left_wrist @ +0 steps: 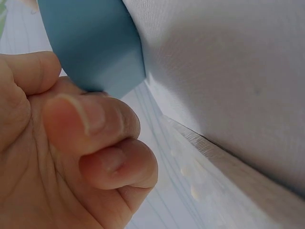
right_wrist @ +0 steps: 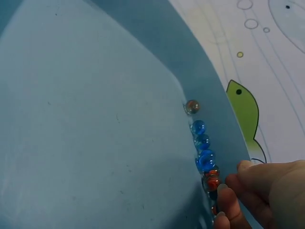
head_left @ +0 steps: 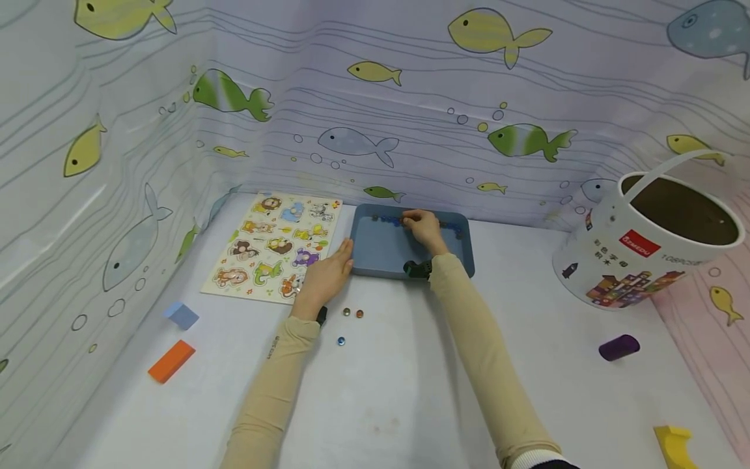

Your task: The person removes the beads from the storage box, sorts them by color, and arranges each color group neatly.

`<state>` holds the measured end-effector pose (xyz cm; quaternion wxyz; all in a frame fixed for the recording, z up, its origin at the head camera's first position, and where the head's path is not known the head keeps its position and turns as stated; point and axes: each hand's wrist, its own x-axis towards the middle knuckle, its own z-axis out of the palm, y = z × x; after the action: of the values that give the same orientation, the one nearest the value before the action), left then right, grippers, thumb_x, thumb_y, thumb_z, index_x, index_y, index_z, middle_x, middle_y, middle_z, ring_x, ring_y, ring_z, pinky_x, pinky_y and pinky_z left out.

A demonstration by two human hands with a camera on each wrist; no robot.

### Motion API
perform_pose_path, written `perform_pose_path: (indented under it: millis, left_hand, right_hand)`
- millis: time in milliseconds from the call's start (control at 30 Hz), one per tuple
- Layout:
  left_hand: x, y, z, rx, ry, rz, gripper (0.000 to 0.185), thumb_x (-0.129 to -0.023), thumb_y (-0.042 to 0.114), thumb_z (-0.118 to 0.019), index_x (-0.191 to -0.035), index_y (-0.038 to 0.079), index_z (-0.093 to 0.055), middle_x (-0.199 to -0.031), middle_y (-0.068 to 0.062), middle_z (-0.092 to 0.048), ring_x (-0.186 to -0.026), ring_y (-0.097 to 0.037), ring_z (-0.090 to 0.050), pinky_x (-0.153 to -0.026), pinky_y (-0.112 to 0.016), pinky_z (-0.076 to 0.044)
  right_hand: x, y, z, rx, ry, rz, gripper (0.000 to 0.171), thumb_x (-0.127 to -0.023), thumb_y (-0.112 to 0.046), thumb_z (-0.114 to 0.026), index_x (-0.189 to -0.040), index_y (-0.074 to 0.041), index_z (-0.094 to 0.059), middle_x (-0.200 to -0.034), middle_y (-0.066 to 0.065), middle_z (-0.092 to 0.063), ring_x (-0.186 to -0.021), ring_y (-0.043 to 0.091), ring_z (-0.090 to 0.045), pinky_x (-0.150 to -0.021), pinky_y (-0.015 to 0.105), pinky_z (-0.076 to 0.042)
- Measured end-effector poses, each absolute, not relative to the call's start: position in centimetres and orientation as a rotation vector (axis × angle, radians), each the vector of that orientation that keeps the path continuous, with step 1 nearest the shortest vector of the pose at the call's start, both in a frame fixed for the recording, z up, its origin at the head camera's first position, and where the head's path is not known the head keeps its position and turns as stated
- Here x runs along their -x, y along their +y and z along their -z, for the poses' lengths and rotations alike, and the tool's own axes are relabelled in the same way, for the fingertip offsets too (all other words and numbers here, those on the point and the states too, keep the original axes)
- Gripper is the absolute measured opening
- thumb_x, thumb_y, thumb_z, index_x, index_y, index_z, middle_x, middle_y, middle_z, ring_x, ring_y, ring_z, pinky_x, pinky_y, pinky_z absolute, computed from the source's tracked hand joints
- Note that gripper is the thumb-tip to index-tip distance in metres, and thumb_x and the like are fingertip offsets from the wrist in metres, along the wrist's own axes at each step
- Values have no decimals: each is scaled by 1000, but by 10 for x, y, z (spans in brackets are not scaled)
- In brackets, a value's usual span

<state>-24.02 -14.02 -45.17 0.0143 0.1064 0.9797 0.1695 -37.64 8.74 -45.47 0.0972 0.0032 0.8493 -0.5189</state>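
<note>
A blue-grey tray [head_left: 383, 255] lies with a row of small glass marbles [right_wrist: 202, 141], blue and amber-red, along its far wall. My right hand [head_left: 423, 229] reaches into the tray, thumb and fingertips pinching at a marble in that row; the fingers partly cover it. The red-orange marble [right_wrist: 212, 183] shows right by the fingertips. My left hand [head_left: 325, 277] rests against the tray's left side, its fingertips touching the outer wall near the corner. In the left wrist view, some of its fingers [left_wrist: 116, 119] bend a little beside the tray corner.
Several loose marbles [head_left: 342, 341] lie in front of the tray. An animal puzzle board [head_left: 275, 251] is left of it. Blue [head_left: 181, 315], orange [head_left: 171, 361], purple [head_left: 619, 348] and yellow [head_left: 674, 446] blocks lie around. A white bucket [head_left: 597, 247] stands at right; fish-print sheeting rises behind.
</note>
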Motion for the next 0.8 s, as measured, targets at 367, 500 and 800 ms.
perform_pose_path:
  millis: [367,500,800]
  left_hand:
    - [239,-141,450,-350,3066,-522,52,-106,28,-37,-153,9,-28,-158,-6,-29,-78,-30,-68,-57,-35,-52]
    - [240,-142,450,-353,3073,-525,51,-106,28,-36,-153,10,-27,-158,-5,-29,-90,-33,-69,-66,-39,-56]
    - [240,-142,454,-339,3058,-541,52,-106,29,-37,-153,11,-27,-158,-5,-29,-70,-28,-66,-52,-31,-48]
  right_hand:
    - [376,87,456,62,2579,1420,29,-99,-10,-54,-126,-7,-64,-129,12,-64,-121,28,-58,-103,42,-49]
    - [375,87,457,116,2607,1337,27,-98,-11,-56,-123,-9,-66,-128,11,-64,-121,28,-57,-103,43,-49]
    - [373,82,461,199,2660,1194,27,-94,-14,-64,-120,-8,-68,-128,11,-64,-123,30,-55,-106,44,-45]
